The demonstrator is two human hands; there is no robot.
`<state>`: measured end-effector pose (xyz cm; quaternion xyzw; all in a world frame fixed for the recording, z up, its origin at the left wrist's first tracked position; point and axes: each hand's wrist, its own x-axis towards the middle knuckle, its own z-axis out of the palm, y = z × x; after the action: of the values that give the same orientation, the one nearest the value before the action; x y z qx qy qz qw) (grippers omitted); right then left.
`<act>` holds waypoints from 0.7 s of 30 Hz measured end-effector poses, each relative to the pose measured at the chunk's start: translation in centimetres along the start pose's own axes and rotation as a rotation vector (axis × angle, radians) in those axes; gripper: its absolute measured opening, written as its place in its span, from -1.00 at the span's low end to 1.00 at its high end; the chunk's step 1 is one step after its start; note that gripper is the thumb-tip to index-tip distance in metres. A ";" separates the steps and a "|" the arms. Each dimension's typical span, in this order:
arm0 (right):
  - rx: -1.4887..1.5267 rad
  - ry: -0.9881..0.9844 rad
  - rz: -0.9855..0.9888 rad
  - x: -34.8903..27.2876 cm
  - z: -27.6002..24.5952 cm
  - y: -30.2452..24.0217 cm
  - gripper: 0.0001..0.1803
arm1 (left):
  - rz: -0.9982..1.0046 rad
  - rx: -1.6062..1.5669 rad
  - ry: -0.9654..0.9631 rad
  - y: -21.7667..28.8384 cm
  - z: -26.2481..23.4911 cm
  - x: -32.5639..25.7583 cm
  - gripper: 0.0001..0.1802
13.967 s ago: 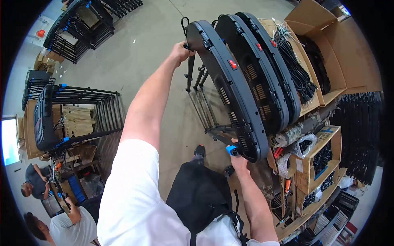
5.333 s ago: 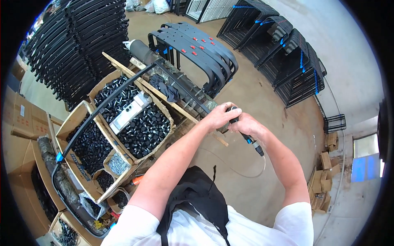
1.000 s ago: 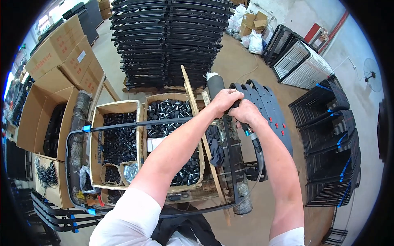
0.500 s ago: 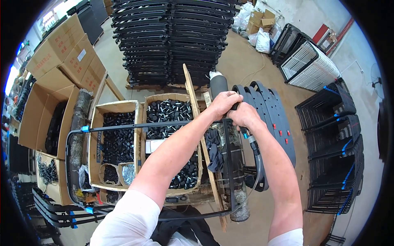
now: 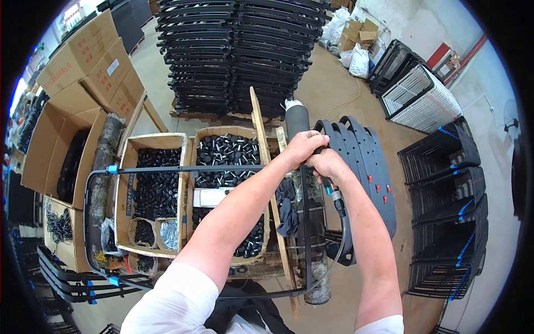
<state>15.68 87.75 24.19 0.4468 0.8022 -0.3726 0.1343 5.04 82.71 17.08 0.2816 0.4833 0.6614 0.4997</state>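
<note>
Both my hands are close together at the far right corner of a black rectangular metal frame (image 5: pixel 222 168). My right hand (image 5: pixel 328 165) is wrapped round the grip of a black air tool, whose fitting (image 5: pixel 334 193) and hose run down beside my right forearm. My left hand (image 5: pixel 303 147) closes over the tool's front part at that corner; its fingertips and the tool's tip are partly hidden. The frame lies across open boxes and carries blue clips (image 5: pixel 113 169) on its left side. A padded grey roll (image 5: pixel 297 116) lies under the corner.
Below the frame are a box of small black parts (image 5: pixel 158 195) and a box of black-headed bolts (image 5: pixel 228 147). A wooden strip (image 5: pixel 261 128) slants beside them. Curved black panels (image 5: pixel 367 150) stand right of my hands. Stacked black frames (image 5: pixel 239 61) rise beyond; more frames (image 5: pixel 445 222) line the right.
My view has shifted slightly, and the frame's left end sits a little farther left in it. Both hands keep their hold at the same corner.
</note>
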 end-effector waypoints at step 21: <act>-0.016 0.078 -0.223 -3.4 0.0 -4.9 -0.87 | 0.228 -0.027 0.154 4.3 -1.7 -4.3 -0.71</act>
<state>13.61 84.10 28.40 0.3680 0.8543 -0.3615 0.0644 3.36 77.94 20.85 0.2763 0.4760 0.7401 0.3863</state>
